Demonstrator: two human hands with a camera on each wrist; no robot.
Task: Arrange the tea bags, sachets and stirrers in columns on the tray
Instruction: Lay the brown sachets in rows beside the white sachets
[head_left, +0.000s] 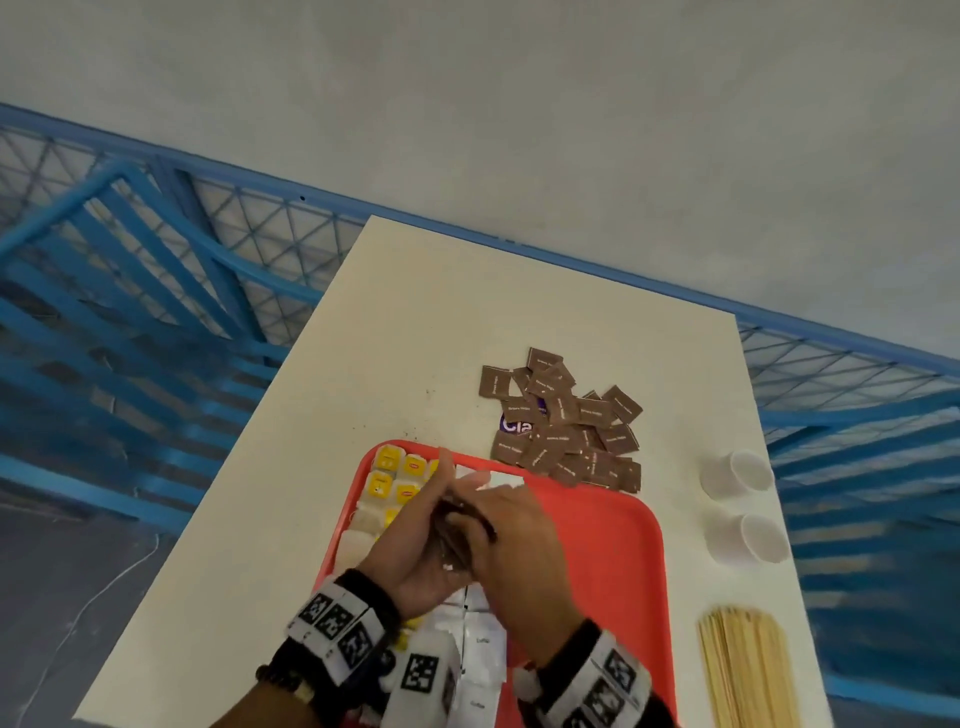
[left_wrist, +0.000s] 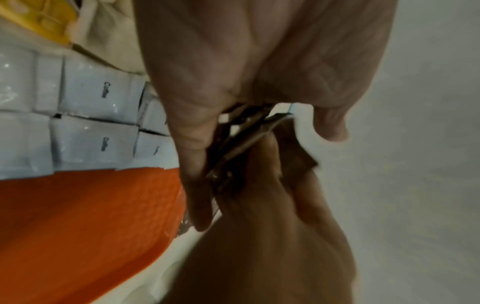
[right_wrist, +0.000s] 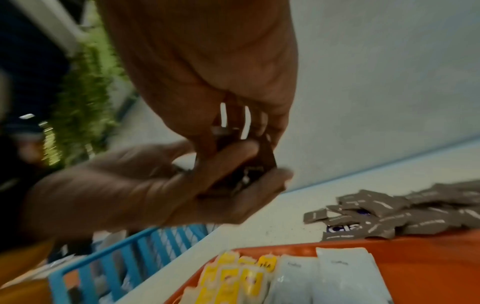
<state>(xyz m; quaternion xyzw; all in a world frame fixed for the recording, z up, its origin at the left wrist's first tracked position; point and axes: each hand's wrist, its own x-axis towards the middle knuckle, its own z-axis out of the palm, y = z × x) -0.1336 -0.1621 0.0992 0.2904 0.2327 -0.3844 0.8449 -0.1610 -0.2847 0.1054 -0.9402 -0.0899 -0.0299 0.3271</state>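
Blur softens both wrist views, and in the head view the hands cover the middle of the red plastic tray (head_left: 613, 540), so how far the rows run beneath them cannot be told; print on the packets is too small to read. At the left, a blue metal frame with wire mesh (head_left: 156, 291) runs beside and behind the cream rectangular table (head_left: 395, 312). On the tray's left side lie yellow-labelled tea bags (head_left: 395, 475) in columns, with white rectangular sachets (head_left: 480, 654) in columns next to them; the near ones are partly hidden by the wrist bands. Above the tray the left hand (head_left: 421, 540) lies palm up, fingers curled under a small stack of brown square sachets (right_wrist: 228, 174), its thumb on top. The right hand (head_left: 514, 540) meets it, fingertips pinching the same stack from above. Beyond the tray's far edge a loose heap of brown sachets (head_left: 566, 421) lies on the table, covering most of a purple packet (head_left: 517, 423). Further right lie two white paper cups (head_left: 737, 504) on their sides, and near them a bundle of pale wooden stirrers (head_left: 743, 670), cut off by the lower frame edge.
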